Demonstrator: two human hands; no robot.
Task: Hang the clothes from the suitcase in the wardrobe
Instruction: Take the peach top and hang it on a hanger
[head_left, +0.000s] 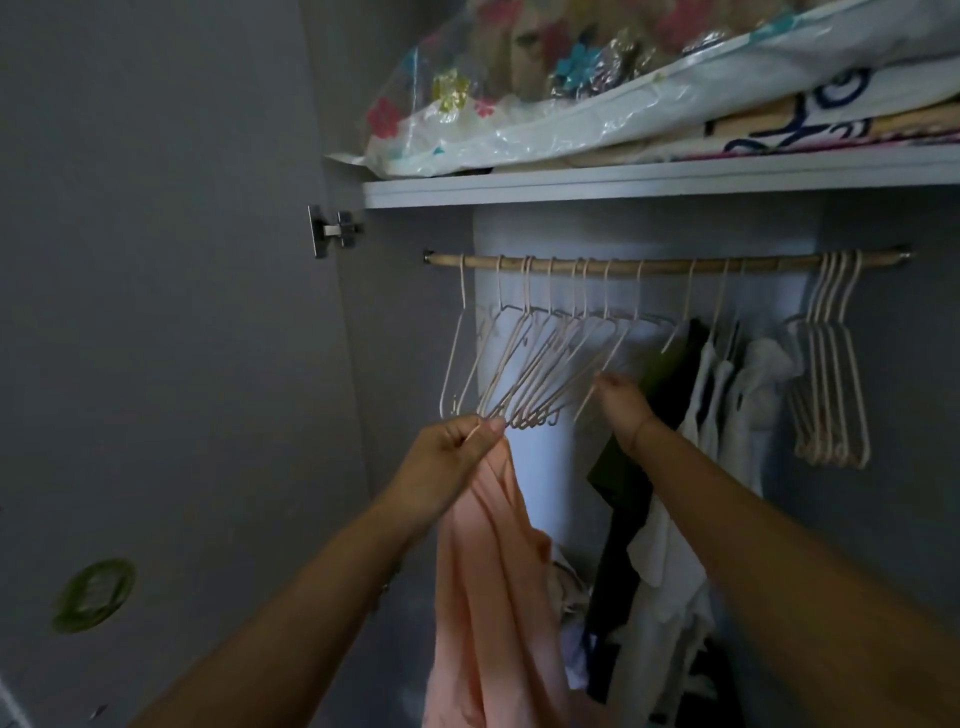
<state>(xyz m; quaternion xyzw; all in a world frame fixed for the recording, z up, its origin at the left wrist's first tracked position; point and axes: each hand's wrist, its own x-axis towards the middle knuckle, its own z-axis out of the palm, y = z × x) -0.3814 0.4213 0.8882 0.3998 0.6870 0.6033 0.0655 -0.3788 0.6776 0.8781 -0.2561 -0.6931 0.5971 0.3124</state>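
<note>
I stand in front of the open wardrobe. A wooden rail (670, 265) runs across it under a shelf. My left hand (447, 457) pinches a peach garment (493, 582) by its thin strap, and the cloth hangs down below it. Just above that hand dangles a bunch of several empty pale hangers (524, 364). My right hand (623, 402) is closed around the lower end of the rightmost hanger of that bunch. A dark green garment (670, 374) and white garments (748, 400) hang on the rail to the right. The suitcase is out of view.
The grey shelf (649, 179) above the rail carries plastic-wrapped floral bedding (519, 104). More empty hangers (831, 374) hang at the rail's right end. The open door (156, 312) with its hinge (332, 228) stands on the left. Loose clothes lie on the wardrobe floor (576, 587).
</note>
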